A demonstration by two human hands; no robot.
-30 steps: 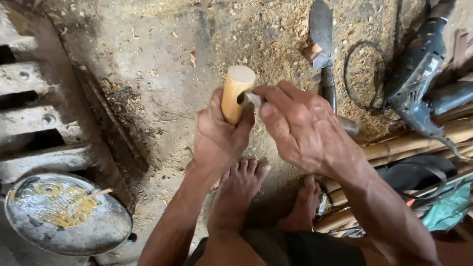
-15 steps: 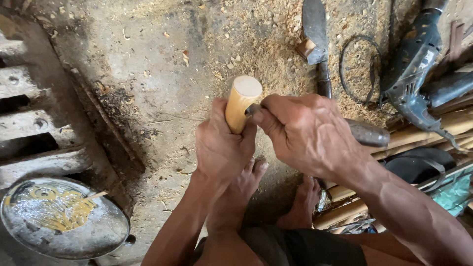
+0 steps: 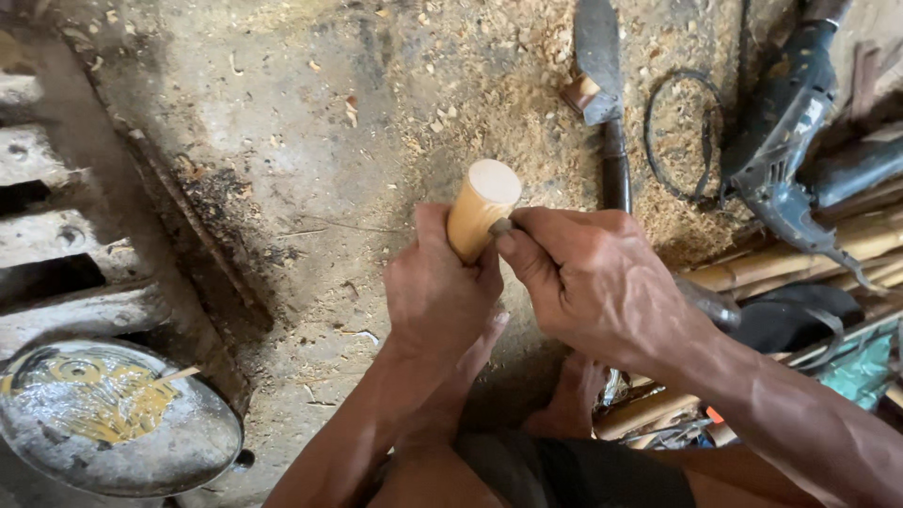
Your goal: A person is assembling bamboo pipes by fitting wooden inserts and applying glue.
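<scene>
We grip the pale round wooden peg point(image 3: 482, 212) upright in our left hand point(image 3: 435, 301), above the sawdust-strewn floor point(image 3: 310, 141). Since 1 second ago, our right hand point(image 3: 593, 282) has closed in, pinching a small tool against the peg's side; carving contact looks established.

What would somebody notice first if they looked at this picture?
First, in the middle, the left hand holding a pale round wooden peg upright, while the right hand presses a small tool against its side. Behind them, a dark broad-bladed knife lies on the sawdust-covered floor, with a grey-blue power drill to the right. A round dusty metal lid sits at lower left.
</scene>
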